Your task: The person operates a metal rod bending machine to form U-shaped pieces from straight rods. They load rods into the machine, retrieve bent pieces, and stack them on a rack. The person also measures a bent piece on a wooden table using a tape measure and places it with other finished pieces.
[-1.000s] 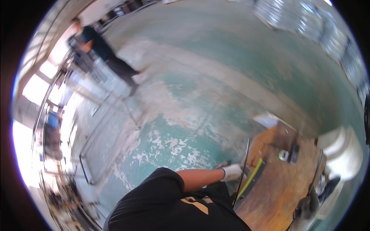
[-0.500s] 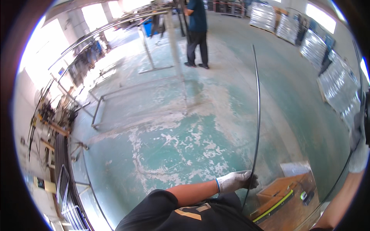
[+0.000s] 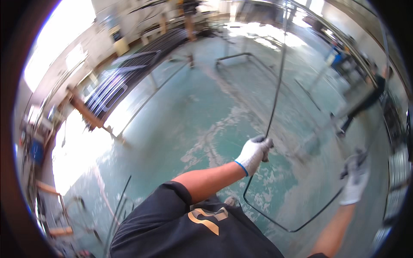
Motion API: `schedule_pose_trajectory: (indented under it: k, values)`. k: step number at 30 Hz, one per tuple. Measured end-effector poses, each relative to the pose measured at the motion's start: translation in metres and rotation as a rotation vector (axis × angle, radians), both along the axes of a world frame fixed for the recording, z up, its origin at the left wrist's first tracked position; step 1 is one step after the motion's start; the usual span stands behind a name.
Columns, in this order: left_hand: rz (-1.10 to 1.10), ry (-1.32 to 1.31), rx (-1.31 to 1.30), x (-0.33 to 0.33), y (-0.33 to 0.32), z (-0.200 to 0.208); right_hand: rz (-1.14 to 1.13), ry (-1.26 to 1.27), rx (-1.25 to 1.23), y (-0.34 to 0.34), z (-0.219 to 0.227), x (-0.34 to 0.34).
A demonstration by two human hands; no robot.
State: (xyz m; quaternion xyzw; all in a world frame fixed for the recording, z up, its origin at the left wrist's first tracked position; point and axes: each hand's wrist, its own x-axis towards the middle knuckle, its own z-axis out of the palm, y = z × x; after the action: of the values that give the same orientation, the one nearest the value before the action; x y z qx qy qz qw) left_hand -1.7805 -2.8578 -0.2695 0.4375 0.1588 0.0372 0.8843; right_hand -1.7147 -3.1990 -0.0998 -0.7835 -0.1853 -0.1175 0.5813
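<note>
Both my hands wear whitish gloves and hold one thin dark metal rod frame [image 3: 292, 231], bent into a long U. My left hand [image 3: 254, 155] is wrapped round one long side in front of my body. From there that side rises toward the top of the view, and the bent end hangs below, over the green floor. Farther right, my right hand [image 3: 355, 179] closes around the other long side, a little blurred by motion. That side runs on upward along the right of the view, where it is smeared and hard to follow.
At upper left a wooden-ended rack [image 3: 86, 109] carries several long dark metal frames [image 3: 124, 71]. A person in dark clothes [image 3: 368, 101] stands at the right near a metal stand. Wrapped stacks [image 3: 398, 172] line the right edge. More stands and rods lie at lower left.
My view has swung left, bringing the loaded rack toward the middle and the other person to the right. The wooden surface with the tape measure has left view. Both hands keep holding the rod frame.
</note>
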Motion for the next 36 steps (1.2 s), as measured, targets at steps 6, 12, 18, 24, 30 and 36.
schedule_pose_trajectory:
  k: [6,12,18,24,30,36]
  values:
    - [0.680,0.172,-0.008,-0.064,0.245,-0.042,0.324,0.286,-0.039,0.220,-0.211,0.049]
    - [0.922,0.203,-0.050,-0.146,0.472,-0.083,0.451,0.571,-0.253,0.438,-0.367,0.029]
    - [0.998,0.526,0.106,-0.217,0.583,-0.177,0.458,0.389,-0.234,0.674,-0.402,0.030]
    - [1.088,0.623,-0.031,-0.220,0.665,-0.222,0.547,0.321,-0.300,0.858,-0.423,0.068]
    - [1.357,0.742,0.050,-0.207,0.813,-0.249,0.706,0.283,-0.387,1.084,-0.429,0.085]
    - [1.622,0.813,0.068,-0.228,0.973,-0.217,0.884,0.308,-0.465,1.292,-0.401,0.060]
